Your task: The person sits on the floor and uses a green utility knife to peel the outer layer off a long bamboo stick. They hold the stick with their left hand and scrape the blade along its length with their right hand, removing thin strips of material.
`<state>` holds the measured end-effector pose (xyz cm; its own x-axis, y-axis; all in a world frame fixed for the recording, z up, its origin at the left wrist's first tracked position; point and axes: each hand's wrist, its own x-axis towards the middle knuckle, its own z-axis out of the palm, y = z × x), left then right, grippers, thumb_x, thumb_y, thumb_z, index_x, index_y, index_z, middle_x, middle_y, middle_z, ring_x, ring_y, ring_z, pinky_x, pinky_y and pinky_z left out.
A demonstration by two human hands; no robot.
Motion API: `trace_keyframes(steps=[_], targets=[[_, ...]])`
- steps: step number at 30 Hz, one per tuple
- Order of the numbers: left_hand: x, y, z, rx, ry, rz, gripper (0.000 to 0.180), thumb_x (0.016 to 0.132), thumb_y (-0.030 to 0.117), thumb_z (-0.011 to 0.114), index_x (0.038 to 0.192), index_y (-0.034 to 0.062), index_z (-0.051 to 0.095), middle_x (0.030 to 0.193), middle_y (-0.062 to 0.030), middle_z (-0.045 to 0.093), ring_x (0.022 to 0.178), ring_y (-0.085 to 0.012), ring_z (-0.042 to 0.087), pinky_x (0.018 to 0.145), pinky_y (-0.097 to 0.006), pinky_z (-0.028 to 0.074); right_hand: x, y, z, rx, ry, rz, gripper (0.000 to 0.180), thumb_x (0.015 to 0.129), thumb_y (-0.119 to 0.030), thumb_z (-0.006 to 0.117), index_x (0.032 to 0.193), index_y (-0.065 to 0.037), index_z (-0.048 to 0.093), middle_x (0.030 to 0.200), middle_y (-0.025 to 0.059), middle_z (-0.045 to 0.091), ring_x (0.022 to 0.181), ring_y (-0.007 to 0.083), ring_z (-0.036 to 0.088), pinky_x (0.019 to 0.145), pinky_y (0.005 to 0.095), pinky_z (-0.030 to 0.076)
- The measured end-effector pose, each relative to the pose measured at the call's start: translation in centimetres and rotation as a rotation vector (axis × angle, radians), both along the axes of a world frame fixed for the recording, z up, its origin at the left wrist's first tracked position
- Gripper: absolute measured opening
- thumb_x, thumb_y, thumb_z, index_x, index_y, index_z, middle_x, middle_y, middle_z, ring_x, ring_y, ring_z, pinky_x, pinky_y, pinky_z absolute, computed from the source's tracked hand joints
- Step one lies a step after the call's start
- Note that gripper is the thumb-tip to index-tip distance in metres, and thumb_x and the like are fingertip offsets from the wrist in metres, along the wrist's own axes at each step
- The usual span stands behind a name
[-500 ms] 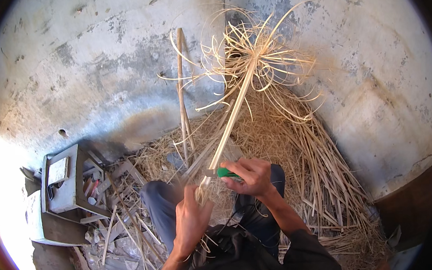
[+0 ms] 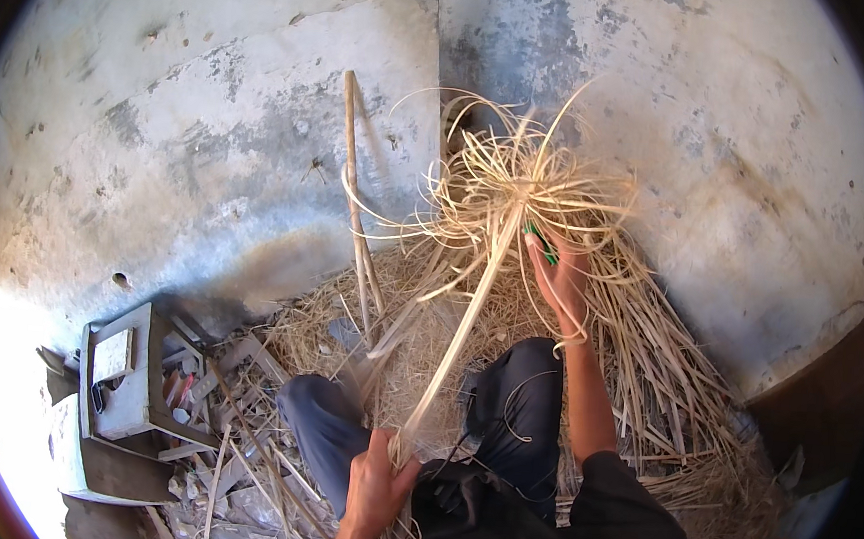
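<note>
A long pale wooden strip [image 2: 459, 347] slants up and away from my lap. Around its far end spreads a tuft of thin curled shavings [image 2: 483, 178]. My left hand [image 2: 374, 491] is closed round the strip's near end, where some loose fibres hang. Out by the tuft, my right hand [image 2: 564, 279] grips a green-handled knife [image 2: 542, 243]. Its blade is hidden among the curls, so I cannot tell whether it touches the strip. One curl loops over my right wrist.
A heap of straw-like strips [image 2: 656, 355] fills the corner ahead and to the right. Two sticks [image 2: 354, 184] lean on the left wall. A battered box-like frame [image 2: 134, 379] stands at left amid debris. My bent knees [image 2: 518, 396] flank the strip.
My right hand has slid far up along the strip with the green-handled knife, from near my left hand to the tuft. My left hand has come slightly lower. The tuft sits lower too.
</note>
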<state>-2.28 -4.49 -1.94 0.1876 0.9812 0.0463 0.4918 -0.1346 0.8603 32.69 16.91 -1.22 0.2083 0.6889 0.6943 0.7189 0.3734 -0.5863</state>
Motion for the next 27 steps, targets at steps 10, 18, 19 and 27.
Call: trace_keyframes(steps=[10,18,19,27], targets=[[-0.1,4.8,-1.0,-0.055,-0.205,0.003,0.020,0.097,0.006,0.063,0.114,-0.0042,0.058,0.086,-0.0225,0.064,0.075,-0.0343,0.061,0.075,-0.044,0.051,-7.8,-7.3,-3.9,-0.051,0.090,0.399,0.036,0.098,-0.037,0.075,0.105,-0.002,0.078,0.087,0.0103,0.079,0.073,0.0187,0.076,0.066,0.0349,0.060],[0.2,5.9,0.5,-0.186,-0.464,-0.141,0.019,0.098,0.012,0.058,0.109,-0.0041,0.057,0.084,-0.0105,0.058,0.080,-0.0207,0.053,0.072,-0.039,0.045,-10.7,-9.6,-2.4,0.077,-0.224,0.493,0.030,0.090,-0.033,0.082,0.106,-0.008,0.081,0.084,0.0060,0.078,0.067,0.0235,0.075,0.061,0.0339,0.059],[0.2,6.0,0.6,-0.221,-0.468,-0.132,0.019,0.097,0.010,0.059,0.110,-0.0042,0.058,0.089,-0.0124,0.060,0.081,-0.0222,0.055,0.074,-0.039,0.046,-10.8,-9.8,-2.2,0.064,-0.253,0.485,0.029,0.090,-0.033,0.082,0.107,-0.008,0.081,0.083,0.0051,0.078,0.066,0.0232,0.074,0.060,0.0338,0.059],[1.2,4.6,0.9,0.114,-0.039,-0.061,0.032,0.087,-0.008,0.070,0.117,-0.0067,0.062,0.136,-0.0320,0.058,0.103,-0.0448,0.064,0.090,-0.047,0.054,-11.4,-10.9,-1.2,0.046,-0.266,0.417,0.029,0.092,-0.036,0.081,0.107,-0.012,0.081,0.080,0.0023,0.076,0.063,0.0217,0.072,0.057,0.0347,0.056]])
